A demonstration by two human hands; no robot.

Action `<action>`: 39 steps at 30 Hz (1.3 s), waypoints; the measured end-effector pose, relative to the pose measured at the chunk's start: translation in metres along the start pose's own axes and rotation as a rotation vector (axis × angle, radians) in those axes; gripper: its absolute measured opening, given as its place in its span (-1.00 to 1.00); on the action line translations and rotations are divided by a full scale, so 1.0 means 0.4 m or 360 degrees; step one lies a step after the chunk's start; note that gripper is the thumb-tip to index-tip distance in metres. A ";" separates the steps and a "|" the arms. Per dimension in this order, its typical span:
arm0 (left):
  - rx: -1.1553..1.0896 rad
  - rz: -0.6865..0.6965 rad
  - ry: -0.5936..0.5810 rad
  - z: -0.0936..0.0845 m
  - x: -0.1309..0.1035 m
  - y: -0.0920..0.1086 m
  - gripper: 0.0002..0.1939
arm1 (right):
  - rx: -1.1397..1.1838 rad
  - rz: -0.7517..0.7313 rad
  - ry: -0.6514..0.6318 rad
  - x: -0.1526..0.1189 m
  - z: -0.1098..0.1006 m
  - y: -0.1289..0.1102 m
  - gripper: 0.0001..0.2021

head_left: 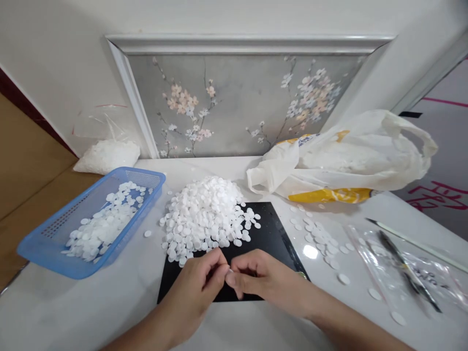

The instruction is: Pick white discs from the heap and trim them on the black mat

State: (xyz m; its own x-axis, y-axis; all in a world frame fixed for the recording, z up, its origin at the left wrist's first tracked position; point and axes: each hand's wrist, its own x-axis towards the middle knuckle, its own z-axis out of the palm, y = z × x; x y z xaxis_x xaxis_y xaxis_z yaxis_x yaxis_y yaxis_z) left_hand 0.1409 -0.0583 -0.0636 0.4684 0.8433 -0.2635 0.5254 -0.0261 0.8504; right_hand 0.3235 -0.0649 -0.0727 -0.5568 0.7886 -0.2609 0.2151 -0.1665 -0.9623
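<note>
My left hand [207, 278] and my right hand [255, 276] meet over the front of a black mat [268, 234]. Thumb and forefinger of each are pinched together, tip to tip. Between them shows a sliver of a small white disc [229, 271], mostly hidden by the fingers. Just beyond my hands, a big heap of white discs [208, 209] covers the back left of the mat and spills onto the table. To the left, a blue plastic basket [69, 275] holds more of these discs on its bottom.
Scattered discs [323, 239] lie right of the mat, near a clear plastic bag [383, 268] with a dark pen-like tool [405, 268] and a pale, pointed stick [413, 239]. A white carrier bag [343, 156] rests along the wall. A filled clear bag [107, 156] stands behind the basket.
</note>
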 end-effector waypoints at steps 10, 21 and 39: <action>-0.0645 -0.0190 0.0030 -0.014 0.012 -0.029 -0.73 | -0.0920 0.0086 0.0475 -0.022 -0.075 0.008 -0.86; -0.0813 -0.0243 0.0073 -0.032 0.019 -0.036 -0.86 | -0.1160 0.0085 0.0809 0.051 -0.054 0.039 -0.95; -0.0948 -0.0415 0.0032 -0.011 0.022 -0.026 -0.69 | 0.0205 0.0023 0.0463 0.038 -0.004 0.026 -0.75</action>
State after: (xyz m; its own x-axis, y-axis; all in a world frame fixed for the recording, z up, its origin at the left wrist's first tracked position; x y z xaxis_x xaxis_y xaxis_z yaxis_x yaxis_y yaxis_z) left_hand 0.1364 -0.0482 -0.0727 0.3623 0.7917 -0.4918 0.1337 0.4780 0.8681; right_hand 0.3186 -0.0538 -0.0865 -0.2973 0.9188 -0.2595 0.1077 -0.2378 -0.9653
